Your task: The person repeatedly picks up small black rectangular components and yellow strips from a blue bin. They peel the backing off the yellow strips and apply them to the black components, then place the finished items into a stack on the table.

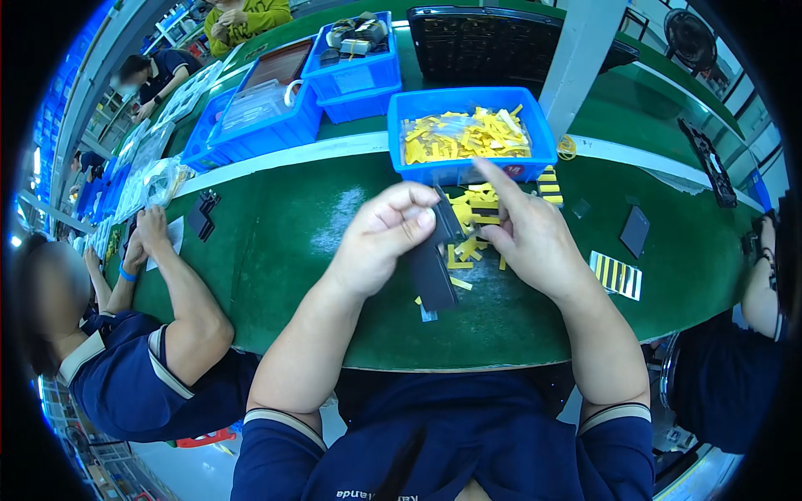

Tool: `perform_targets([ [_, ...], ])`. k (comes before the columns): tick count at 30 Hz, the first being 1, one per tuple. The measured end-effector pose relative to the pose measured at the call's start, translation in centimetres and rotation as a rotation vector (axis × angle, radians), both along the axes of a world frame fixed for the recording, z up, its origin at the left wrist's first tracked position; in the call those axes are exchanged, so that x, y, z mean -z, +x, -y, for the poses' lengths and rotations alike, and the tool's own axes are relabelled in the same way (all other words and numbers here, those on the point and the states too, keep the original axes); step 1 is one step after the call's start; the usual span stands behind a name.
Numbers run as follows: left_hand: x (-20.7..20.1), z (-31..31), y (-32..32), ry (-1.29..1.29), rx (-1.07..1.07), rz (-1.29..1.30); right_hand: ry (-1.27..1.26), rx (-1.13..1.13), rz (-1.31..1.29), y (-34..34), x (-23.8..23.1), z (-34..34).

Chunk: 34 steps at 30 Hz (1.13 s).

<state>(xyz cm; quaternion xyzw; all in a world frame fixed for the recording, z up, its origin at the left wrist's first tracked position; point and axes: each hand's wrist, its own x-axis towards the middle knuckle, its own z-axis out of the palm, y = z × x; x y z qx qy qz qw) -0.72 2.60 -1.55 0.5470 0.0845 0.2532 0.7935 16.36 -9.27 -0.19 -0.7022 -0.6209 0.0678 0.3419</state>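
Note:
My left hand grips a flat black plastic piece between thumb and fingers, tilted above the table. Just below it is another dark rectangular part; whether the two are joined I cannot tell. To the right, my right hand has its index finger stretched out and its thumb apart, with nothing visible in it. Loose yellow strips lie in a pile between my hands, partly hidden by them. Behind them, a blue bin is filled with more yellow pieces.
A striped yellow-and-black sheet and a dark plate lie on the green table at right. Blue crates stand at the back left. A metal post rises behind the bin. Co-workers sit on both sides.

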Motion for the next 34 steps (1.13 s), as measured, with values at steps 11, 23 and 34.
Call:
perform_targets([
  [11,-1.2,-17.0,-11.5,0.419,-0.913,-0.608,0.064,0.031,-0.138,0.3,0.0,-0.2],
  [23,-2.5,-31.6,-25.9,1.152,-0.741,-1.954,0.048,0.027,-0.338,0.5,0.3,-0.2],
  [34,-1.5,-31.1,-22.0,0.966,-1.123,-1.597,-0.057,0.054,-0.893,2.6,0.3,-0.4],
])
